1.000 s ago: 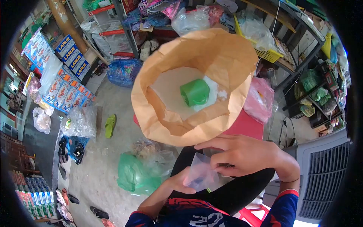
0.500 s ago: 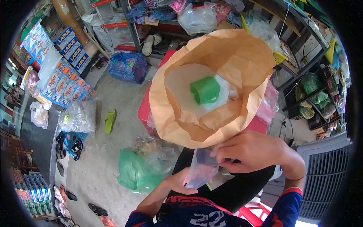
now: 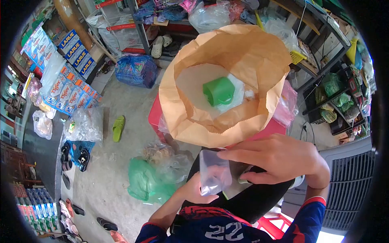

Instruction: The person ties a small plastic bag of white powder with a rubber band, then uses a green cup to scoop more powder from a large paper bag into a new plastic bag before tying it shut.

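A small clear plastic bag (image 3: 214, 172) is in my left hand (image 3: 196, 189), which grips it low down over my lap. Through the film, part of the left fingers shows. Stretched out to the right of it, my right hand (image 3: 277, 158) has its thumb and fingers apart, with the fingertips right at the bag's upper edge. Just beyond both hands stands a large brown paper sack (image 3: 190, 131) with its mouth folded open. Inside lie white, fine-looking contents (image 3: 194, 87) and a green plastic cup (image 3: 219, 91), tipped on its side beside clear plastic.
Beneath the sack is a red stool or small table (image 3: 155, 115). Green and clear plastic bags (image 3: 144, 180) lie on the floor to the left, near a green slipper (image 3: 118, 128). An air cooler (image 3: 350, 182) stands at the right; shelves (image 3: 139, 24) line the back.
My right fingers, earlier bent at the bag's top edge, have straightened and spread. The bag now stands more upright in my left hand. The sack sits slightly higher in view.
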Demonstrator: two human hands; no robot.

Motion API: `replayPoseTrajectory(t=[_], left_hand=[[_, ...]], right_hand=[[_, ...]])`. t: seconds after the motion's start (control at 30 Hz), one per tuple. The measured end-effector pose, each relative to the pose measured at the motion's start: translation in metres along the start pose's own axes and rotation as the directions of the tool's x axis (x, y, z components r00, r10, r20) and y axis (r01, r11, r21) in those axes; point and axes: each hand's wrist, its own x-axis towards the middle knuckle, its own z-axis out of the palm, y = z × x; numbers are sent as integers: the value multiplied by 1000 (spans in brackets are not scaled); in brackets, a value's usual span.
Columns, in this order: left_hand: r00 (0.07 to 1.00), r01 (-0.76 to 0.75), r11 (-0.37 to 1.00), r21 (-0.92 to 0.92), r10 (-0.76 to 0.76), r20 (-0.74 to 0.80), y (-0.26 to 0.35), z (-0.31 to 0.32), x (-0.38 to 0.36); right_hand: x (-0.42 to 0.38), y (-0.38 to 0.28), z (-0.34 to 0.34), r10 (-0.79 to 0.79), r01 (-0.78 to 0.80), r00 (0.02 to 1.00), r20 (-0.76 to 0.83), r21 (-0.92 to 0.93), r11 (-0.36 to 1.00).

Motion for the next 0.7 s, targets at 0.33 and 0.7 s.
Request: replayPoseTrajectory(t=[0.33, 0.7], left_hand=[[972, -167, 967, 194, 195, -134, 44, 2, -1], [789, -397, 852, 341, 506, -349, 182, -13, 67]], right_hand=[[40, -1, -87, 68, -84, 963, -260, -51, 995], [74, 18, -102, 4, -55, 964, -265, -184, 981]])
